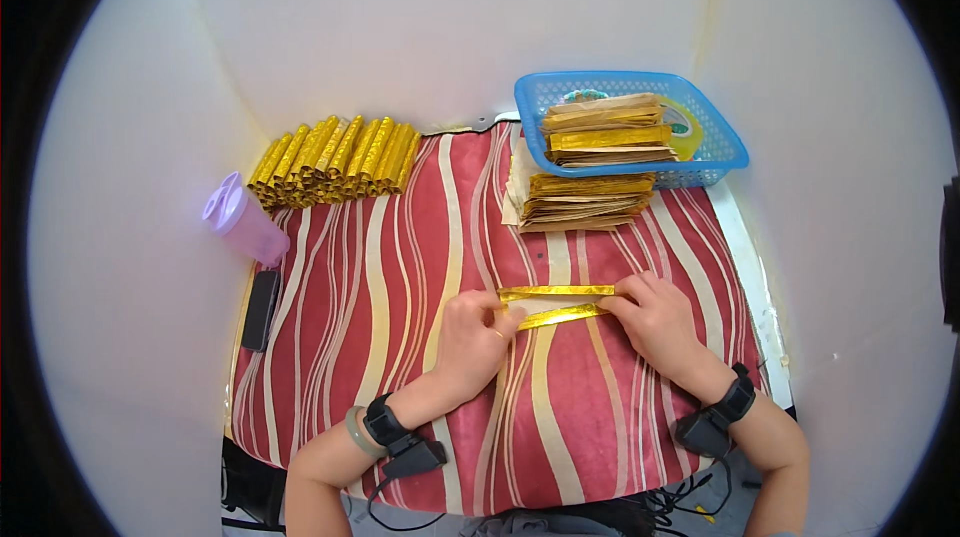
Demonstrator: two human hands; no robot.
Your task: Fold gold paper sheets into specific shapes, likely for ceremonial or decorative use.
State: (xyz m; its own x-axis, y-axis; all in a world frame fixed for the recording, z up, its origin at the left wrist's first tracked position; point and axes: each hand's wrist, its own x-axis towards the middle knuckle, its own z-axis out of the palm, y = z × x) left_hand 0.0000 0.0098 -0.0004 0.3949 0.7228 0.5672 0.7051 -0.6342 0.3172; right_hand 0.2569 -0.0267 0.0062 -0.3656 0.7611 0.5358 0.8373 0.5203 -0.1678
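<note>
Two hands on one gold foil sheet (556,303), folded into a long narrow strip on the striped cloth (400,267). Left hand (472,337) pinches its left end; right hand (655,317) pinches the right end, fingers closed on the foil. Judged mid-fold: strip not yet rolled. Far up-left of the left hand, a row of finished gold rolls (335,162). Above the right hand, a flat sheet stack (580,202), more sheets in a blue basket (730,142): plenty left.

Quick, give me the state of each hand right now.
Left hand: closed, pinching the left end of the folded gold foil paper strip.
Right hand: closed, pinching the strip's right end.
</note>
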